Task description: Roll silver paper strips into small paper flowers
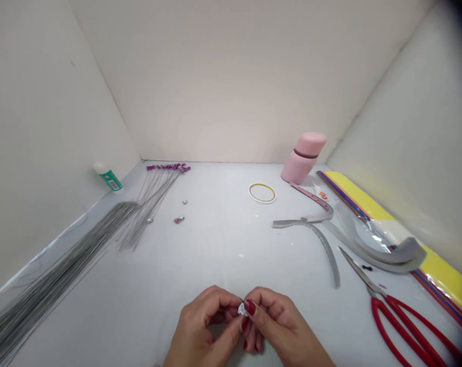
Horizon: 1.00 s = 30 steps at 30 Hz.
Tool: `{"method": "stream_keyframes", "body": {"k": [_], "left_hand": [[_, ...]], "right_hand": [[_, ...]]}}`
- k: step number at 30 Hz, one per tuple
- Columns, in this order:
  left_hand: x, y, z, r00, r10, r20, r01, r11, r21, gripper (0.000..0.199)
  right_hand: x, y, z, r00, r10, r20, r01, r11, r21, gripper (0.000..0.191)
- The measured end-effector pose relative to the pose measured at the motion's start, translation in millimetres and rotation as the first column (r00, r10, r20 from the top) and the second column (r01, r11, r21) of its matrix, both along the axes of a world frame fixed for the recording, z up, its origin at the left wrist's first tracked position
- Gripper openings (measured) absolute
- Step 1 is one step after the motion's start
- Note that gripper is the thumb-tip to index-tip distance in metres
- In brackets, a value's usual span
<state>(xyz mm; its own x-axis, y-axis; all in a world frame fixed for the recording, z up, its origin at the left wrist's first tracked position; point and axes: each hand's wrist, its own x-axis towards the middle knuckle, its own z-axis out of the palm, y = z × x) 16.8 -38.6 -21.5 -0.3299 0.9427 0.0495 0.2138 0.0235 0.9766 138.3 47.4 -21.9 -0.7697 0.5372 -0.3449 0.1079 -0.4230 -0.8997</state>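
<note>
My left hand (202, 326) and my right hand (278, 321) meet low in the middle of the view. Their fingertips pinch a small crumpled silver-white piece (242, 309), possibly paper or foil, from both sides. Much of the piece is hidden by my fingers. Both hands are raised close together over the white work surface (215, 244), and neither touches anything else.
Left lie a bundle of thin grey wires (51, 265) and wires tipped with purple flowers (167, 167). Right lie red-handled scissors (402, 321), grey paper strips (315, 239), and yellow packaged paper (368, 204). A pink bottle (303, 158) stands behind. White walls enclose the surface.
</note>
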Motion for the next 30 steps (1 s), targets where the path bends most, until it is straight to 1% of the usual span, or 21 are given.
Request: {"method": "stream_keyframes", "body": {"k": [4, 8, 10, 12, 15, 17, 19, 20, 23, 25, 30], "left_hand": [[-0.9, -0.1, 1.3, 0.997, 0.000, 0.080, 0.001, 1.000, -0.010, 0.012], [-3.9, 0.7, 0.7, 0.996, -0.038, 0.075, 0.036, 0.999, 0.022, 0.016], [-5.5, 1.8, -2.1, 0.995, -0.055, 0.082, 0.054, 0.998, 0.013, 0.016], [-6.6, 3.2, -5.2, 0.988, -0.070, 0.139, 0.074, 0.997, -0.022, 0.016], [-6.5, 4.1, -6.7, 0.968, -0.088, 0.234, 0.104, 0.993, -0.058, 0.020], [-6.1, 3.2, -4.9, 0.979, -0.058, 0.195, 0.066, 0.997, -0.038, 0.019], [-6.7, 1.7, -1.8, 0.996, -0.013, 0.086, 0.009, 0.999, 0.036, 0.017], [-7.6, 1.0, -0.2, 1.000, -0.008, 0.023, 0.006, 0.996, 0.087, 0.019], [-11.8, 0.6, 2.9, 0.992, -0.061, -0.113, 0.082, 0.978, 0.191, 0.022], [-13.8, 1.3, 2.9, 0.991, -0.075, -0.112, 0.096, 0.975, 0.200, 0.022], [-10.9, 1.8, -1.0, 0.995, -0.086, 0.046, 0.077, 0.981, 0.176, 0.020]], "right_hand": [[1.4, -0.1, 0.0, 1.000, -0.012, 0.004, 0.012, 1.000, -0.009, 0.039], [1.0, 1.0, -2.9, 1.000, 0.002, 0.007, -0.001, 1.000, -0.031, 0.040], [0.1, 1.9, -4.4, 1.000, 0.026, 0.009, -0.025, 0.999, -0.036, 0.041], [-0.7, 2.6, -5.1, 0.999, 0.040, 0.008, -0.040, 0.998, -0.045, 0.042], [-0.8, 2.7, -4.4, 1.000, 0.029, -0.008, -0.029, 0.998, -0.050, 0.041], [-0.2, 2.1, -3.5, 1.000, 0.017, -0.015, -0.018, 0.999, -0.041, 0.039], [0.5, 1.5, -2.9, 1.000, 0.008, -0.014, -0.009, 1.000, -0.027, 0.039], [0.8, 1.3, -2.8, 1.000, 0.007, -0.013, -0.007, 1.000, -0.021, 0.039], [1.1, 0.5, -3.1, 0.999, 0.027, -0.020, -0.027, 1.000, -0.007, 0.039], [1.0, 0.1, -3.4, 0.999, 0.034, -0.019, -0.034, 0.999, 0.002, 0.039], [0.5, 0.5, -3.3, 0.999, 0.025, -0.032, -0.025, 1.000, -0.017, 0.038]]}}
